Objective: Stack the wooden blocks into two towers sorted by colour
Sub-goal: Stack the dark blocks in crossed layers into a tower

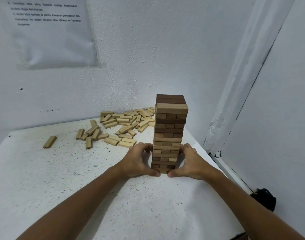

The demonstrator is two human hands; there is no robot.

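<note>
Both forearms reach over the white bench as the left hand and right hand clasp the brown tower's base — apparently squaring it — while pale blocks lie scattered behind.

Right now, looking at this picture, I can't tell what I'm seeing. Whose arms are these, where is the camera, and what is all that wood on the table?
There is no machine here. A person wears one wide-angle camera on the head, so you look down along their own bare arms. The left hand and the right hand cup the lower part of a tower of darker wooden blocks, fingers curled round its sides, thumbs at its base. It stands on a white speckled table in a corner of the room. Behind it, to the left, lies a loose pile of pale wooden blocks, with one pale block lying apart. A printed sheet of paper hangs on the wall.
</note>
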